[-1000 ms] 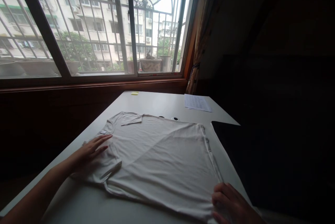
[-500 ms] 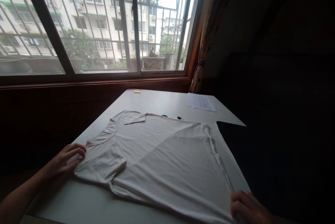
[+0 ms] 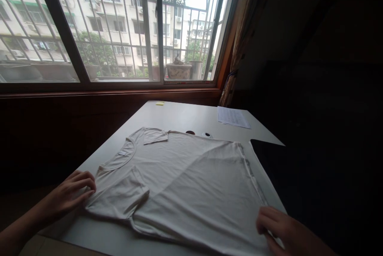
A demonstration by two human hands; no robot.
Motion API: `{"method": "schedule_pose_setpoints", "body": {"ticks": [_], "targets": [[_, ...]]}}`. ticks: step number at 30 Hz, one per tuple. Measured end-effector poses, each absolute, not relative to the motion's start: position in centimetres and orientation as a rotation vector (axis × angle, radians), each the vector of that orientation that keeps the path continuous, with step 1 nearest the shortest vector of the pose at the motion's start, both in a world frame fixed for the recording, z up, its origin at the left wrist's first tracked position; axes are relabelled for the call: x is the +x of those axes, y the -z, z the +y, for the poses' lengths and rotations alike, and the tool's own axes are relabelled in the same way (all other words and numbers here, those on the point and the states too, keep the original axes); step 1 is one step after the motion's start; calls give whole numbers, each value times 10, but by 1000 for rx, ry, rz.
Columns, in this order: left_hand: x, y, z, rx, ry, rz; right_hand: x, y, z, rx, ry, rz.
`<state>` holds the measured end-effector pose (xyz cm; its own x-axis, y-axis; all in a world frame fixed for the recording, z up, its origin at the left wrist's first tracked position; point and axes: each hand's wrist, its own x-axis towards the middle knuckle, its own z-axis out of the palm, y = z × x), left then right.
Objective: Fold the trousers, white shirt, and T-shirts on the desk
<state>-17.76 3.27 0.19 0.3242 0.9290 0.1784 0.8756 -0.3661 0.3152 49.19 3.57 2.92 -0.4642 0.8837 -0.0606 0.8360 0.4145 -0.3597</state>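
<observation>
A white T-shirt (image 3: 191, 180) lies spread on the white table (image 3: 191, 116), its neckline toward the left and its hem toward the right. One sleeve is at the far side, the other near the front. My left hand (image 3: 73, 192) is at the shirt's left shoulder edge, fingers bent and apart, with nothing visibly gripped. At the near right corner of the hem, my right hand (image 3: 277, 226) rests with curled fingers at the fabric; whether the fingertips pinch it is hard to see.
Printed papers (image 3: 233, 117) lie at the back right of the table, and a yellow sticky pad (image 3: 160, 103) at the back left. Two round holes show behind the shirt. A barred window and a curtain (image 3: 233, 64) stand beyond.
My left hand has shifted slightly down along the shoulder edge. My right hand has moved a little left and up at the hem. The near sleeve has moved slightly toward the front right.
</observation>
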Motion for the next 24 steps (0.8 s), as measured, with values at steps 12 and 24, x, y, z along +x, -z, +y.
{"method": "schedule_pose_setpoints", "body": {"ticks": [12,24], "targets": [[-162,13,22,2129,-667,1745,256,-28,113,-941,-935,-2437],[-166,15,24,2184,-670,1745,191,-7,117,-1002,-1244,-2260]]}}
